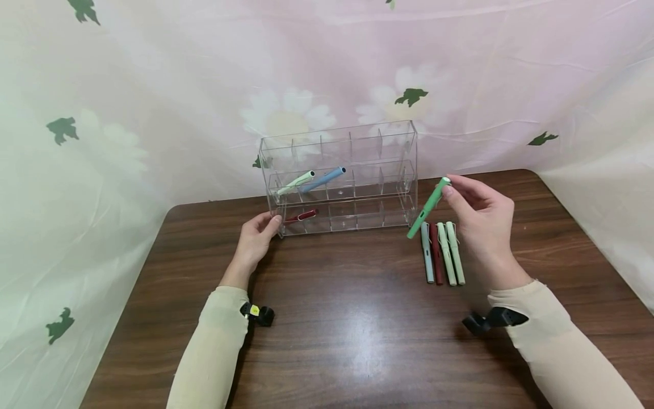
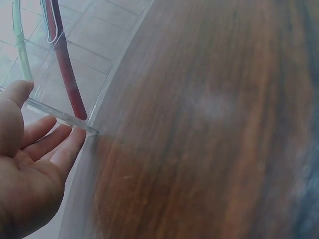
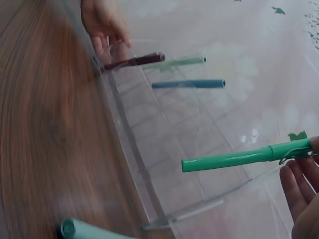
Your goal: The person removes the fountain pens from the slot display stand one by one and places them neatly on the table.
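Observation:
My right hand (image 1: 482,218) pinches a bright green pen (image 1: 428,209) by its capped end. The pen slants down to the left, near the right end of a clear plastic pen organizer (image 1: 341,200). In the right wrist view the green pen (image 3: 229,160) overlaps the organizer. My left hand (image 1: 258,236) holds the organizer's left side panel, thumb on one face and fingers on the other. A dark red pen (image 1: 301,216) leans in the front tier. Behind it, a pale green pen (image 1: 296,183) and a blue pen (image 1: 324,179) lean in the middle tier.
On the brown wooden table (image 1: 327,341), right of the organizer, several pens lie side by side: a grey-blue pen (image 1: 427,253), a dark red pen (image 1: 436,254) and pale green pens (image 1: 447,254). A flowered cloth (image 1: 332,68) hangs behind the table.

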The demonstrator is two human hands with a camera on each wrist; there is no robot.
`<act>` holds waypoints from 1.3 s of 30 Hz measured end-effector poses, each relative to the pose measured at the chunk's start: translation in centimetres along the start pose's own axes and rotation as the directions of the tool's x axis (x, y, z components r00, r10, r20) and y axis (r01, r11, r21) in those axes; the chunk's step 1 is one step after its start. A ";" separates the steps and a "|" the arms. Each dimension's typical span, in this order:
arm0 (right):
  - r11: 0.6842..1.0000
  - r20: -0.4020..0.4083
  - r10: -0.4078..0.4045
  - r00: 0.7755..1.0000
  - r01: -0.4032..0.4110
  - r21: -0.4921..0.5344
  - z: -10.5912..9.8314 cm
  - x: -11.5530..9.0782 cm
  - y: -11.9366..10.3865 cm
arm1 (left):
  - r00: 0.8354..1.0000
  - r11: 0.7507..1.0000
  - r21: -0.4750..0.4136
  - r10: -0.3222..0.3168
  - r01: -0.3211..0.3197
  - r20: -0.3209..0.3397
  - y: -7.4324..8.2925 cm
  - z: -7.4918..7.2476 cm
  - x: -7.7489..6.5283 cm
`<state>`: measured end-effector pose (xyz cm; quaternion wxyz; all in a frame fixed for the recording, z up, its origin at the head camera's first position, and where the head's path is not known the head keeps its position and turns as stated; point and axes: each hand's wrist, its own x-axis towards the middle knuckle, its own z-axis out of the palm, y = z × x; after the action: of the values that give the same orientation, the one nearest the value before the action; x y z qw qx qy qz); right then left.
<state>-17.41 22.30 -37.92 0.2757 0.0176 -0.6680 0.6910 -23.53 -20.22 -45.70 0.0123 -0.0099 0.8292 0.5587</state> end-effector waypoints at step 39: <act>0.837 -0.005 0.196 0.981 -0.170 -0.520 -8.1 0.5 4.4 | 1.000 1.000 -0.011 -0.018 0.018 0.018 -0.1 -0.1 0.0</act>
<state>-16.77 30.22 -42.60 0.1867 -0.1044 -0.8343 0.5081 -23.53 -20.39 -45.78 0.0247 -0.0126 0.8257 0.5634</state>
